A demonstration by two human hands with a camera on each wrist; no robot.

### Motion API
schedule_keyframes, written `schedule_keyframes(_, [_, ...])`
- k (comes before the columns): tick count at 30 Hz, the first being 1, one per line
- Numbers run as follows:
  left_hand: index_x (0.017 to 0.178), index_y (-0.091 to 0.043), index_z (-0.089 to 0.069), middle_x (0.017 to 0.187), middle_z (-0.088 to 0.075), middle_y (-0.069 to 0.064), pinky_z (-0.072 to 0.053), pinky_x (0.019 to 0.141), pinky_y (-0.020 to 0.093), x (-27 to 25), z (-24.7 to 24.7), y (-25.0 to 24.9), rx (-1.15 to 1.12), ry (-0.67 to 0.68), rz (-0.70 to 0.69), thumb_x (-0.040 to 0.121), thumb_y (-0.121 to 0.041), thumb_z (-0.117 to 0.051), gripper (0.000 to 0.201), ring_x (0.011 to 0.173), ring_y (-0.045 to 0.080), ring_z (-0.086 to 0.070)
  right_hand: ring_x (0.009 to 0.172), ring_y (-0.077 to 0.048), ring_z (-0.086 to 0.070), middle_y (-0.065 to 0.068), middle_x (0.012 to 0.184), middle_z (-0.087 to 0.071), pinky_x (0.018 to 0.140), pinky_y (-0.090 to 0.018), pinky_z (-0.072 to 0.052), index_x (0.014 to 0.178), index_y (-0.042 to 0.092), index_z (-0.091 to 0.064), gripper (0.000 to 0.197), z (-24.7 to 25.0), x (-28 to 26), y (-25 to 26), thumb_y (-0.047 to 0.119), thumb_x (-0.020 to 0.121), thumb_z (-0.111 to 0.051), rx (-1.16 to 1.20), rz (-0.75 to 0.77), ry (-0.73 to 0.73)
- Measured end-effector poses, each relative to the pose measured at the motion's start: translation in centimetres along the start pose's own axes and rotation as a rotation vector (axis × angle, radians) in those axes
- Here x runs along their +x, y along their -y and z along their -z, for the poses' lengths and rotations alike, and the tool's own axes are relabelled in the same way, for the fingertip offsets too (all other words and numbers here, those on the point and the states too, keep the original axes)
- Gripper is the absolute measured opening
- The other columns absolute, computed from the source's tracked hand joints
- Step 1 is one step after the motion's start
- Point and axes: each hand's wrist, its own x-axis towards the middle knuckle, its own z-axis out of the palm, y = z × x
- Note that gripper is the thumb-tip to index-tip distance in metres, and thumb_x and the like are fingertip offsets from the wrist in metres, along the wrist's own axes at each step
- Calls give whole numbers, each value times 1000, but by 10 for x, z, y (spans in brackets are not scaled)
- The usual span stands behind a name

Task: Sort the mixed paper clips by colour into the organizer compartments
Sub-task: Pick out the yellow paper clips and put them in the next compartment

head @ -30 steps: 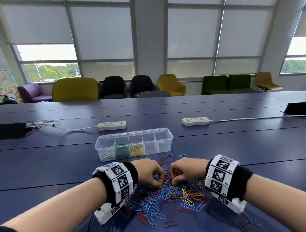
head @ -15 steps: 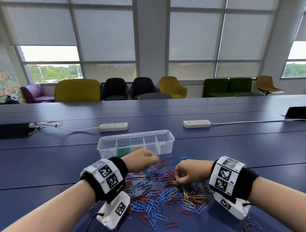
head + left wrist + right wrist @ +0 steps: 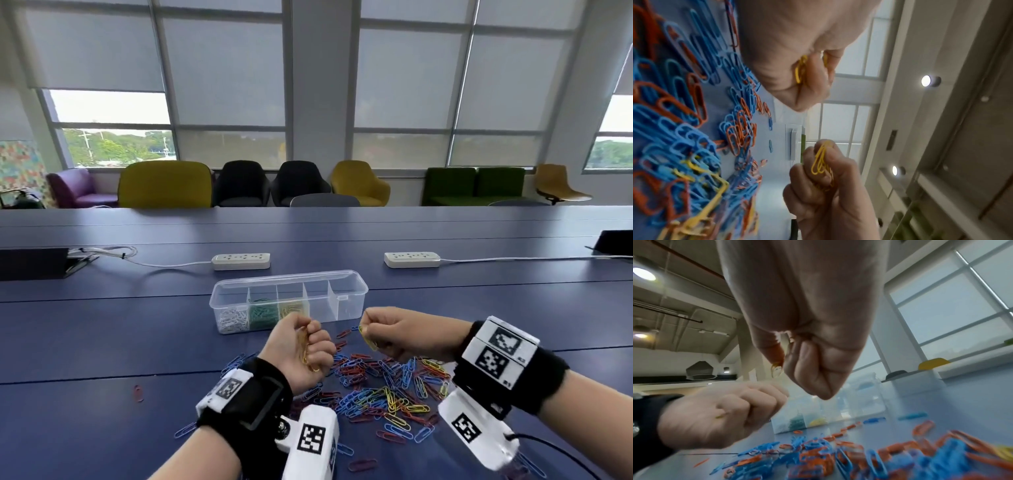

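Left hand (image 3: 301,353) is raised above the bench (image 3: 102,325), palm turned up, fingers curled round a bunch of yellow clips (image 3: 306,346). Right hand (image 3: 397,334) is held level with it, just beside, thumb and forefinger pinched on a second small bunch of yellow clips (image 3: 368,337); both bunches are confirmed in the left wrist view.

Clear organizer (image 3: 289,299) is set on the bench just beyond both hands, lid off. Five compartments are seen: white clips in the leftmost, green in the next, yellow in the third, the two on the right showing no clips.

Mixed pile (image 3: 387,390) of blue, red and yellow clips is spread on the bench below and between the wrists. One stray red clip (image 3: 138,393) is lying well apart to the left.

Wrist bands carry black-and-white square marker tags; small print beside the right-hand tags is too blurred to be read. No brand or label is legible on the organizer or on the two white power strips (image 3: 240,261) behind it.
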Motion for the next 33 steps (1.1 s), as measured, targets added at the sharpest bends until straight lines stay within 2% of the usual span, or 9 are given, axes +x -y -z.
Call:
schedule_keyframes(3, [56, -2, -52, 53, -54, 11, -53, 41, 31, 2, 1, 6, -195, -21, -50, 84, -7, -35, 33, 40, 24, -57, 47, -8, -27, 2, 62, -35, 44, -19, -28, 79, 17, -36, 20, -3, 6, 24, 15, 99, -39, -191, 49, -41])
schedule_keyframes(6, [72, 12, -61, 71, -66, 29, -55, 50, 46, 4, 2, 11, -190, 9, -101, 89, -4, -29, 40, 57, 36, -68, 50, -9, -33, 3, 66, -39, 43, -17, -33, 77, 21, -35, 22, -12, 24, 48, 20, 98, -41, -432, 83, -20])
schedule_keyframes(12, [119, -8, -57, 102, -64, 17, -57, 61, 34, 13, 11, -1, -255, -28, -173, 96, -12, -40, 30, 65, 30, -70, 95, -18, -60, -5, 110, -66, 80, -24, -43, 112, 11, -61, 29, -33, 56, 72, 31, 95, -51, -840, 175, -40])
schedule_keyframes(17, [86, 13, -61, 81, -66, 28, -55, 54, 47, 9, 11, -8, -345, 20, -131, 92, -5, -32, 34, 60, 40, -68, 81, -12, -63, -11, 103, -69, 79, -23, -54, 113, 3, -62, 30, -9, 66, 76, 25, 95, -51, -381, 248, -85])
schedule_keyframes(20, [70, 1, -55, 61, -58, 16, -54, 39, 32, 14, 14, -17, -356, -73, -108, 93, -7, -35, 31, 41, 27, -61, 82, -15, -64, -12, 98, -67, 71, -21, -54, 109, 1, -61, 25, 17, 80, 67, 20, 94, -52, -98, 282, -233])
schedule_keyframes(22, [66, -10, -45, 47, -42, 2, -34, 25, 15, 17, 16, -31, -245, -69, -81, 93, -11, -36, 28, 28, 12, -43, 97, -18, -62, -12, 109, -64, 82, -28, -52, 115, 7, -58, 30, 36, 97, 50, 25, 91, -58, -267, 243, -330])
schedule_keyframes(25, [60, -17, -34, 40, -27, -5, -12, 22, 14, 21, 7, -59, 55, -114, -168, 99, -26, -34, 40, 23, 6, -23, 136, -26, -32, -10, 147, -33, 111, -42, -30, 145, 17, -25, 88, 48, 123, 17, 46, 76, -72, -737, -18, -226])
schedule_keyframes(29, [56, -20, -28, 40, -23, -5, -10, 33, 7, 40, -14, -96, 408, -247, -394, 99, -34, -31, 46, 27, 7, -17, 145, -33, 9, -6, 158, 7, 116, -51, -8, 149, 23, 14, 121, 36, 143, -7, 52, 71, -74, -849, -204, -132])
schedule_keyframes(33, [61, -20, -35, 41, -31, -7, -16, 34, 13, 76, -19, -110, 578, -354, -482, 99, -23, -30, 39, 32, 6, -24, 145, -32, 4, -6, 158, 2, 115, -50, -12, 150, 23, 8, 119, 33, 154, -15, 59, 69, -71, -838, -210, -188])
